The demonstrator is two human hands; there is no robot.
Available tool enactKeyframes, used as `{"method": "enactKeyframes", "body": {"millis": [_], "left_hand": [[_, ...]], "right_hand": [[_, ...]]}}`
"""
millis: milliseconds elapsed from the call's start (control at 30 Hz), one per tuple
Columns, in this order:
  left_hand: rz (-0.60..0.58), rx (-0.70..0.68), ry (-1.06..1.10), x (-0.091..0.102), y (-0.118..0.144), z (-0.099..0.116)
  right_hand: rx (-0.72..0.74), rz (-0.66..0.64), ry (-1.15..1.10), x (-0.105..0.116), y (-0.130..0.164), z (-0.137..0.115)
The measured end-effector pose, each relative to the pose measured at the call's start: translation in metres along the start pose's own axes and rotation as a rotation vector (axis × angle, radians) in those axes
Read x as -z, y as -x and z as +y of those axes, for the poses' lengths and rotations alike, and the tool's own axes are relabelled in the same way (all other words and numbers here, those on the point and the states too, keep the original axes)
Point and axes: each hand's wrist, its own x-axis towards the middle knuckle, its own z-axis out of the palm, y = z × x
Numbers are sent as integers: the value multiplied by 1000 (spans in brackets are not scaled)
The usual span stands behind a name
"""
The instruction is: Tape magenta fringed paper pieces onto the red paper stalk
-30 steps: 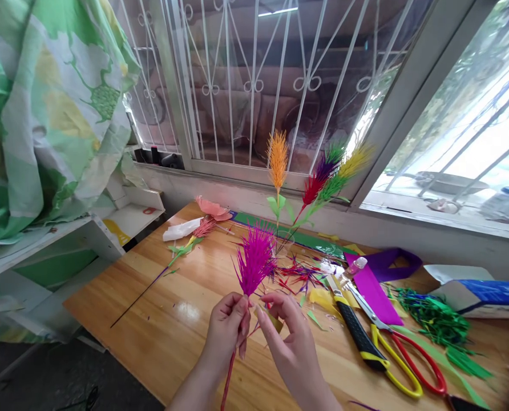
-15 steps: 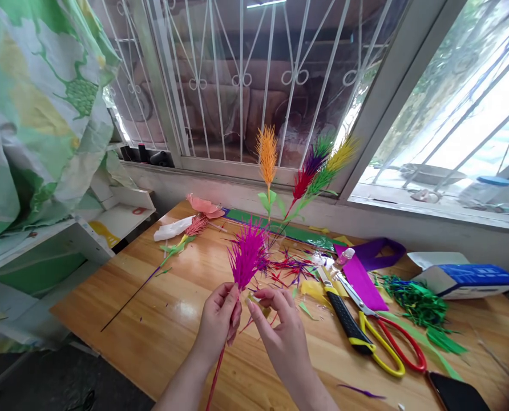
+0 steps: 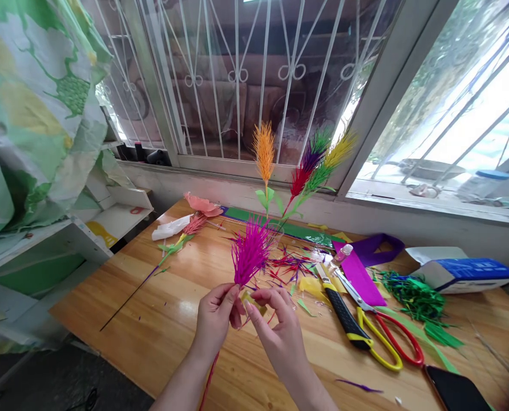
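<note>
My left hand (image 3: pixel 217 311) pinches a magenta paper flower spike (image 3: pixel 250 251) just below its bristly head. Its thin red stem runs down under the wrist. Close beside it, my right hand (image 3: pixel 278 317) holds a small yellowish strip (image 3: pixel 253 301) between thumb and fingers, near the base of the head. Whether the strip touches the stem, I cannot tell. Behind the magenta head stand an orange spike (image 3: pixel 263 151) and multicoloured spikes (image 3: pixel 316 162) in a clear holder, partly hidden.
Right of my hands lie a utility knife (image 3: pixel 344 314), scissors (image 3: pixel 378 328), a phone (image 3: pixel 453 389) and green shreds (image 3: pixel 415 299). Further back are a glue bottle (image 3: pixel 342 254) and a blue-white box (image 3: pixel 466 273). A pink flower stem (image 3: pixel 169 254) lies on the left.
The magenta head has turned slightly and shifted a little right. My right hand has edged left, bringing the yellowish strip closer to the stem. The camera view has shifted slightly.
</note>
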Motion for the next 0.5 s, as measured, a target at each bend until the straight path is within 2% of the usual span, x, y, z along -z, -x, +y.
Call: {"method": "enactKeyframes", "body": {"millis": [133, 233, 500], "left_hand": [[-51, 105, 62, 2, 1, -6], [-43, 140, 121, 3, -1, -15], [-89, 230, 19, 12, -16, -30]], "right_hand": [[-11, -15, -5, -3, 1, 2], [-30, -19, -9, -4, 2, 5], [-29, -25, 72, -9, 2, 20]]}}
